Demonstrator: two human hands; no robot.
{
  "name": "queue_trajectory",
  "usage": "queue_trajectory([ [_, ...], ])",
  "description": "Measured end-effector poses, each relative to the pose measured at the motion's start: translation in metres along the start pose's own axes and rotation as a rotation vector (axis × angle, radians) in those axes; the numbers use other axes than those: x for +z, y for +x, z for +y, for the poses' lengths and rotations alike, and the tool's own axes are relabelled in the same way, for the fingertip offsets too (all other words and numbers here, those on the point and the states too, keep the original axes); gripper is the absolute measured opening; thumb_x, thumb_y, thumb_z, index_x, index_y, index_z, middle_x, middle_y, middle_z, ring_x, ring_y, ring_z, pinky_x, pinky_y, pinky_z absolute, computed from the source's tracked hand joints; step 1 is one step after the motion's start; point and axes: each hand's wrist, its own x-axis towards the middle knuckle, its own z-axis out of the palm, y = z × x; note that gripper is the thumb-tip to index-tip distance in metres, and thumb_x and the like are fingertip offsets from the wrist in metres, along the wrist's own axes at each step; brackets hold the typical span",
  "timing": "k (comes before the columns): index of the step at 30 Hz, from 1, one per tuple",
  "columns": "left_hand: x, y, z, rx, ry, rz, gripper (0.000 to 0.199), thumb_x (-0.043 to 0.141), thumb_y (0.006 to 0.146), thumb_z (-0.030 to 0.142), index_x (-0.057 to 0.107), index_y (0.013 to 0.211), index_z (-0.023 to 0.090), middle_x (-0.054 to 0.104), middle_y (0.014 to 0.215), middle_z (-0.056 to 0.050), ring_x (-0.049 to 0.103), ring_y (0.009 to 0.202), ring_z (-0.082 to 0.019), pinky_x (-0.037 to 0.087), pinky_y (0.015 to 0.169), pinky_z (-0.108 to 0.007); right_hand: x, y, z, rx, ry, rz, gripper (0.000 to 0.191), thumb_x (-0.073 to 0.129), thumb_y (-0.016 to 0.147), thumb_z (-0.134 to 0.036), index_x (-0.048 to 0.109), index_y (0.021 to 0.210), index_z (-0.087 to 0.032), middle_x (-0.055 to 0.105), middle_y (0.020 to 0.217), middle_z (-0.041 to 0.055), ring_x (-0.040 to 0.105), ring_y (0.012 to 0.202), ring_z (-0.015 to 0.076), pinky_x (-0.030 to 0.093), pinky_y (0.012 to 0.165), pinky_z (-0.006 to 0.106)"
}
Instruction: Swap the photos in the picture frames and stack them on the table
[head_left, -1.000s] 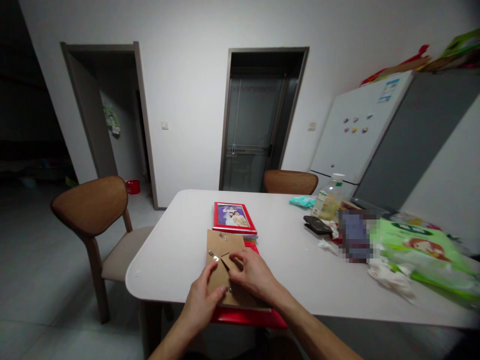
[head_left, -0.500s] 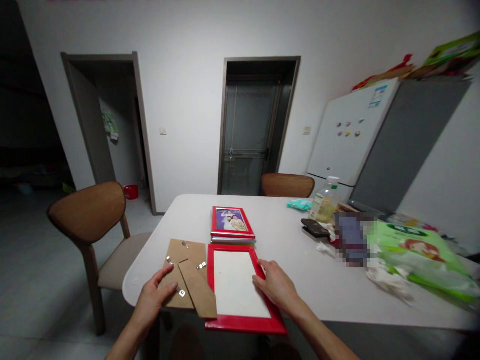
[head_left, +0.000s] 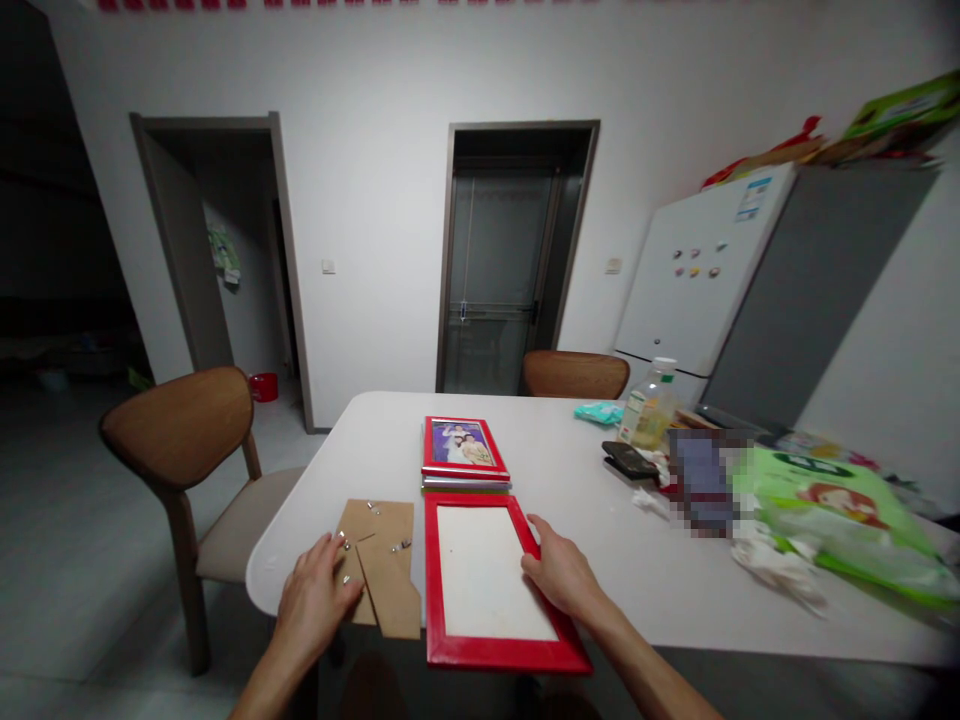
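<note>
A brown backing board (head_left: 391, 590) with a fold-out stand and several small metal clips lies at the table's near left edge. My left hand (head_left: 315, 595) rests on its left side, thumb and fingers apart. Right of it is a red picture frame (head_left: 508, 652) with a blank off-white panel inside, its near end jutting past the table edge. My right hand (head_left: 566, 572) grips the frame's right side, thumb on top; its other fingers are partly hidden. Just beyond lies a stack of frames, topped by a red framed photo (head_left: 465, 445) of people on purple.
On the white table (head_left: 577, 500) at right are a bottle (head_left: 646, 408), a black wallet-like item (head_left: 628, 460), a teal packet (head_left: 598, 413), crumpled tissue (head_left: 776, 568) and a green package (head_left: 847, 500). Wooden chairs stand at left (head_left: 180, 420) and behind (head_left: 576, 374).
The red frame has shifted slightly right with my right hand, and a gap now separates it from the backing board. The board lies flatter, and my left hand has moved further over it.
</note>
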Motion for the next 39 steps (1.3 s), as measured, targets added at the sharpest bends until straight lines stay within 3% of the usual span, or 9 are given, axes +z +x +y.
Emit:
queue_trajectory([
  [5,0.020,-0.016,0.068,0.197,-0.307,-0.121,0.045,0.053,0.067,0.023,0.047,0.111,0.015,0.044,0.123,-0.010,0.036,0.115,-0.023,0.027,0.097,-0.037,-0.006,-0.001,-0.007,0.212,0.488,-0.120,0.064,0.041,0.062,-0.020,0.028,0.124,-0.009,0.064,0.073,0.0065,0.059,0.059,0.0159,0.042,0.054,0.024],
  [9,0.038,-0.032,0.118,0.334,-0.409,-0.309,0.060,0.065,0.058,0.026,0.046,0.115,0.017,0.038,0.128,-0.012,0.032,0.117,-0.027,0.027,0.097,-0.041,-0.019,-0.009,-0.021,0.260,0.994,-0.290,0.054,0.037,0.060,-0.019,0.042,0.112,-0.008,0.065,0.070,0.0063,0.060,0.057,0.0170,0.046,0.053,0.026],
  [15,0.040,-0.034,0.142,0.495,-0.351,-0.240,0.062,0.063,0.062,0.028,0.041,0.118,0.016,0.037,0.128,-0.012,0.034,0.115,-0.029,0.028,0.096,-0.045,-0.035,-0.015,-0.031,0.174,1.313,-0.327,0.039,0.045,0.060,-0.021,0.051,0.098,-0.015,0.066,0.080,0.0048,0.061,0.069,0.0172,0.048,0.065,0.029],
  [22,0.028,-0.032,0.135,0.593,-0.286,-0.070,0.044,0.038,0.077,0.013,0.036,0.120,0.018,0.058,0.097,-0.008,0.053,0.088,-0.020,0.045,0.077,-0.033,-0.031,-0.008,-0.029,0.242,1.312,-0.236,0.027,0.056,0.061,-0.018,0.053,0.088,-0.017,0.063,0.069,0.0016,0.057,0.051,0.0099,0.047,0.049,0.021],
  [24,0.023,-0.030,0.127,0.512,-0.338,0.027,0.046,0.036,0.076,0.011,0.033,0.121,0.019,0.059,0.091,-0.007,0.055,0.082,-0.018,0.046,0.074,-0.031,-0.029,-0.005,-0.025,0.275,1.323,-0.233,0.027,0.059,0.060,-0.018,0.052,0.086,-0.017,0.063,0.070,0.0012,0.056,0.052,0.0084,0.046,0.048,0.019],
  [28,0.008,-0.026,0.106,0.189,-0.468,0.154,0.052,0.041,0.074,0.016,0.026,0.124,0.016,0.059,0.080,-0.003,0.058,0.069,-0.017,0.047,0.066,-0.029,-0.024,-0.001,-0.015,0.288,1.155,-0.236,0.020,0.057,0.061,-0.019,0.053,0.080,-0.016,0.058,0.057,-0.0027,0.053,0.047,0.0082,0.042,0.042,0.018],
  [31,0.000,-0.025,0.084,0.025,-0.528,0.121,0.046,0.044,0.074,0.024,0.034,0.118,0.016,0.061,0.084,-0.004,0.059,0.069,-0.018,0.046,0.063,-0.029,-0.017,0.001,-0.004,0.213,0.971,-0.217,0.019,0.050,0.063,-0.020,0.056,0.080,-0.014,0.059,0.053,-0.0020,0.055,0.048,0.0107,0.042,0.045,0.020],
  [35,0.005,-0.028,0.056,-0.027,-0.560,0.012,0.040,0.044,0.072,0.028,0.041,0.110,0.017,0.061,0.097,-0.006,0.060,0.074,-0.020,0.046,0.064,-0.028,-0.004,0.006,0.014,0.151,0.717,-0.177,0.033,0.044,0.064,-0.024,0.058,0.091,-0.011,0.066,0.068,0.0034,0.060,0.062,0.0164,0.045,0.055,0.023],
  [39,0.014,-0.030,0.045,-0.062,-0.494,-0.042,0.040,0.043,0.072,0.027,0.042,0.110,0.017,0.062,0.094,-0.005,0.060,0.072,-0.019,0.044,0.065,-0.028,0.002,0.011,0.022,0.117,0.341,-0.076,0.039,0.042,0.064,-0.026,0.060,0.095,-0.011,0.067,0.074,0.0059,0.060,0.065,0.0183,0.042,0.057,0.024],
])
